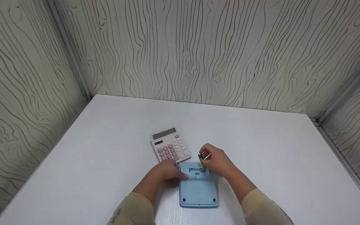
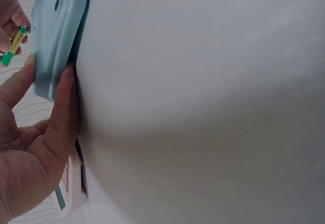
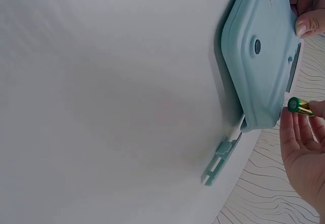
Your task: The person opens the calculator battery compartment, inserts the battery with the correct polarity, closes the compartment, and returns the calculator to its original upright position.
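A light blue calculator (image 1: 198, 191) lies face down, its small battery compartment (image 1: 197, 170) uncovered near the far end. My left hand (image 1: 167, 171) grips its left edge, thumb on the back and fingers along the side. Just above the far right corner, my right hand (image 1: 216, 160) pinches a green and gold battery (image 3: 298, 106) between thumb and fingers. The battery is apart from the compartment. In the right wrist view a blue battery cover (image 3: 221, 160) rests on the table beside the calculator; the head view does not show it clearly.
A pink and white calculator (image 1: 167, 144) lies face up beyond my left hand, close to the blue one's far left corner. The white table (image 1: 105, 150) meets wood-patterned panels (image 1: 183, 56) at the back and sides.
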Available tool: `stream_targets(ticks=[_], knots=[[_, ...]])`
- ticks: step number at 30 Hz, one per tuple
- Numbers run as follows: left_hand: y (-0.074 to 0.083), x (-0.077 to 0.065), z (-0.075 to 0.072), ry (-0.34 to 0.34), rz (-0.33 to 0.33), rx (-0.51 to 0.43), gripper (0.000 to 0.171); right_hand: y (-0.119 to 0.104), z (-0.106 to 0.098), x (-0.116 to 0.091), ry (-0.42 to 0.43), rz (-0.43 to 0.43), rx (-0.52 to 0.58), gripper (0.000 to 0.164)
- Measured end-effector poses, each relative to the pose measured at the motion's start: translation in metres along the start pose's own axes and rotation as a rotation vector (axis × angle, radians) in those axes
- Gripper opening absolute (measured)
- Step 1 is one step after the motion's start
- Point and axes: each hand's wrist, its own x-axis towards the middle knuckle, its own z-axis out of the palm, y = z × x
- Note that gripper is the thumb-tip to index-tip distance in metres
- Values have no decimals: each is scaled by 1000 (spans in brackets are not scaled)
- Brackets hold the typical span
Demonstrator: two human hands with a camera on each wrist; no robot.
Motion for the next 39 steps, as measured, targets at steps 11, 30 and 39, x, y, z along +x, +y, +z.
stream_targets(ticks=[11,30,39], knots=[[1,-2,-1,-1,-9,-10,32,-5,7,-3,-73,-90,-58,19],[0,3,0,1,-10,19,31,-11,15,-10,-116,-211,-300,19],[0,-1,0,4,4,2,28,-15,20,-11,-147,-213,-392,15]])
